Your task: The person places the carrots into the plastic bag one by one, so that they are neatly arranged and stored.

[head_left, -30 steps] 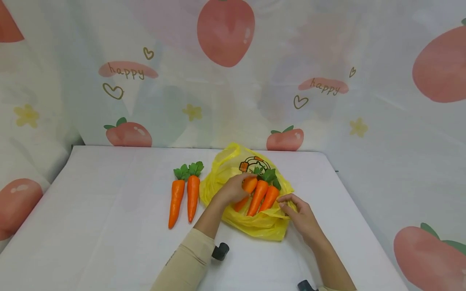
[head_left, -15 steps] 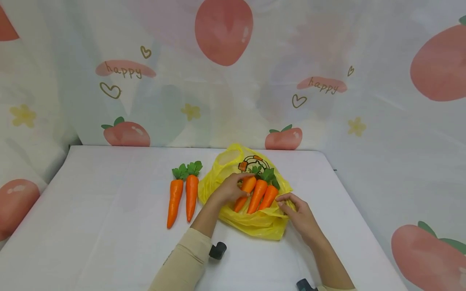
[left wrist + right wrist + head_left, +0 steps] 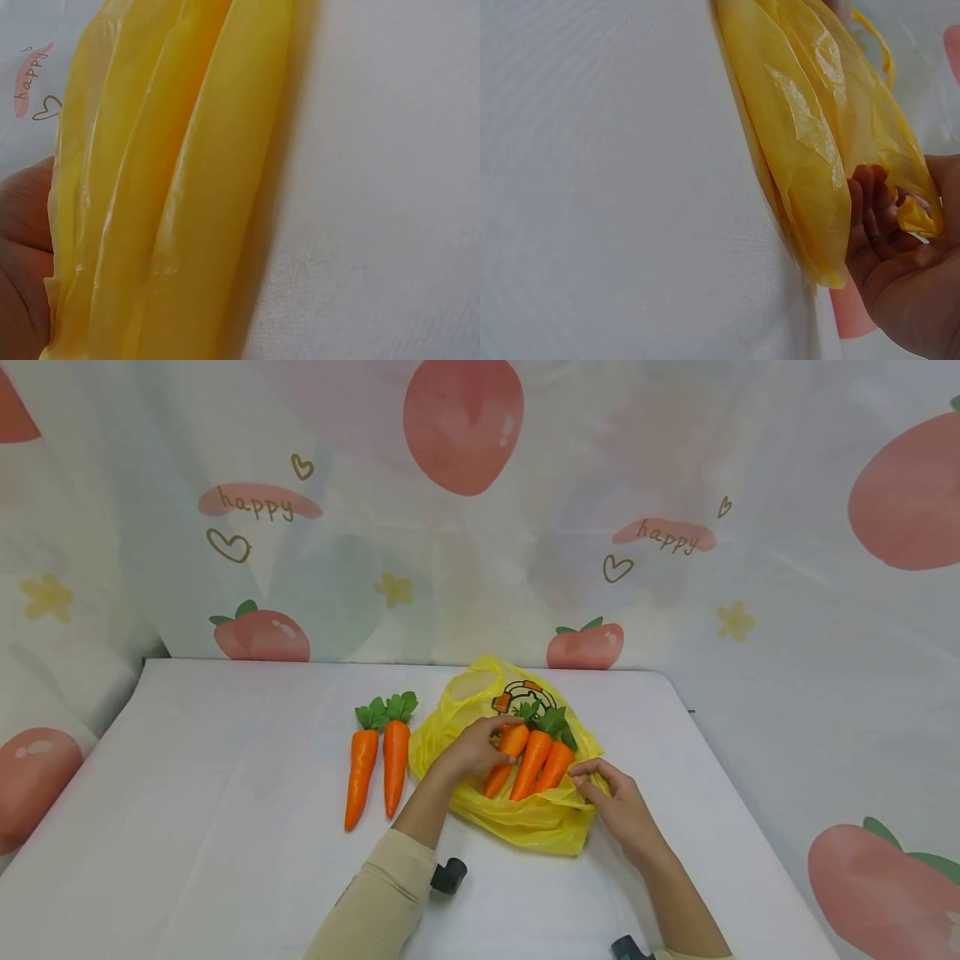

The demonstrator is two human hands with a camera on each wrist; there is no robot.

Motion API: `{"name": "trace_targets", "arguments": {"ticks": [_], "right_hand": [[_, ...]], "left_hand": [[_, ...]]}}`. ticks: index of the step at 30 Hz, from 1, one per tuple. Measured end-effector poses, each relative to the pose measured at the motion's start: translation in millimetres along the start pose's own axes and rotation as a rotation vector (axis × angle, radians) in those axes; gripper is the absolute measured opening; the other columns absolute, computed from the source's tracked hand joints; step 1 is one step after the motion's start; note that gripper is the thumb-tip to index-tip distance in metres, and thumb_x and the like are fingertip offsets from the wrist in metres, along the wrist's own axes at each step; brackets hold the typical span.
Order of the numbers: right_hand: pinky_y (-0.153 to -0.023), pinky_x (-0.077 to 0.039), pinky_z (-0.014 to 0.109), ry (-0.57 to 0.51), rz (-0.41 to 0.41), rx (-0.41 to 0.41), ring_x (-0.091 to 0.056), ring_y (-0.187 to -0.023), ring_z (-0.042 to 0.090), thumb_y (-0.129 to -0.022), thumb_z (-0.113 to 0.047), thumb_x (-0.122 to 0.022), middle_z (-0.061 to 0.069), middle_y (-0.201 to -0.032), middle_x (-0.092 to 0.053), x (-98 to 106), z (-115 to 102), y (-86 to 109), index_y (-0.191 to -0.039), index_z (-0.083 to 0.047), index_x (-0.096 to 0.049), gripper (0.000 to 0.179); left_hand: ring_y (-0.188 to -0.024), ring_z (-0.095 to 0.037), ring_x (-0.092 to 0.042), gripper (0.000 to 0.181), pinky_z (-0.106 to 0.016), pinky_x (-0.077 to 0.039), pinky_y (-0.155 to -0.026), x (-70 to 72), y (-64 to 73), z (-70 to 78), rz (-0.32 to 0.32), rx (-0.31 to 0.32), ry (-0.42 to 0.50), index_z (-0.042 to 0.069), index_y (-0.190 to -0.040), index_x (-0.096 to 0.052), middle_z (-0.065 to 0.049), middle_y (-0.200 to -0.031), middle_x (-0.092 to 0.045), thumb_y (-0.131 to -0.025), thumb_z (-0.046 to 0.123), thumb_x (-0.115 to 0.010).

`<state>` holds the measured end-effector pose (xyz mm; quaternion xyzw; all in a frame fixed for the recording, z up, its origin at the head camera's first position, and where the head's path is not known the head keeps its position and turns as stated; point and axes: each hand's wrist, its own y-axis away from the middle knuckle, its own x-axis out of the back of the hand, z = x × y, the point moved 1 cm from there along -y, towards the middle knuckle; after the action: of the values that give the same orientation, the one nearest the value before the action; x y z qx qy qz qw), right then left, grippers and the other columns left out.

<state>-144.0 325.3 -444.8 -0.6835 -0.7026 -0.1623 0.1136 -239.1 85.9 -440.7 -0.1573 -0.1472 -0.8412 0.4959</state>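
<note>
- one yellow bag (image 3: 525,837) lies on the white worktop (image 3: 225,793), its mouth open.
- five carrots (image 3: 362,777) in all: two side by side on the worktop, left of the bag, and three in the bag's mouth, their green leaves (image 3: 555,720) pointing away from the person.
- two hands: the left hand (image 3: 474,747) has its fingers round the leftmost bagged carrot; the right hand (image 3: 618,802) pinches the bag's rim.
- two black devices (image 3: 449,877), one near each wrist.
- only the head view shows the carrots plainly, and the cartoon (image 3: 525,696) printed on the bag.
- the left wrist view shows the bag's folded outer side, hiding the left fingers.
- the right wrist view adds a thin yellow loop (image 3: 885,52) and the right palm.
</note>
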Motion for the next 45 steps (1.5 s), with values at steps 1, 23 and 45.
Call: {"name": "trace_targets", "arguments": {"ticks": [1,23,45], "right_hand": [[-0.084,-0.051,0.022,-0.001,0.001,0.0,-0.05,-0.108,0.028,-0.107,-0.013,-0.058,0.015,-0.121,-0.058,-0.1,0.0,0.1,-0.123,-0.001,-0.064,0.022],[-0.085,-0.051,0.022,-0.006,0.003,0.004,-0.052,-0.106,0.026,-0.107,-0.015,-0.057,0.015,-0.121,-0.058,0.0,-1.5,2.1,-0.123,-0.001,-0.064,0.022],[-0.084,-0.052,0.023,-0.002,0.002,-0.004,-0.052,-0.105,0.026,-0.107,-0.015,-0.057,0.015,-0.123,-0.058,-0.2,-0.8,1.1,-0.124,-0.001,-0.064,0.023]], "left_hand": [[-0.132,-0.035,-0.05,0.062,-0.048,-0.045,-0.107,0.1,0.3,0.3,0.0,0.0,0.003,0.017,-0.148,-0.059,-0.013,-0.146,-0.053,-0.091,-0.004,-0.074],[-0.077,-0.02,-0.057,0.063,-0.027,-0.051,-0.07,15.0,6.8,18.7,0.003,-0.068,0.025,0.011,-0.15,-0.055,-0.025,-0.146,-0.048,-0.092,-0.007,-0.073],[-0.102,-0.023,-0.062,0.05,-0.035,-0.057,-0.075,40.9,49.5,28.4,0.117,-0.108,0.012,0.023,-0.14,-0.064,-0.005,-0.137,-0.057,-0.094,0.009,-0.077]]}}
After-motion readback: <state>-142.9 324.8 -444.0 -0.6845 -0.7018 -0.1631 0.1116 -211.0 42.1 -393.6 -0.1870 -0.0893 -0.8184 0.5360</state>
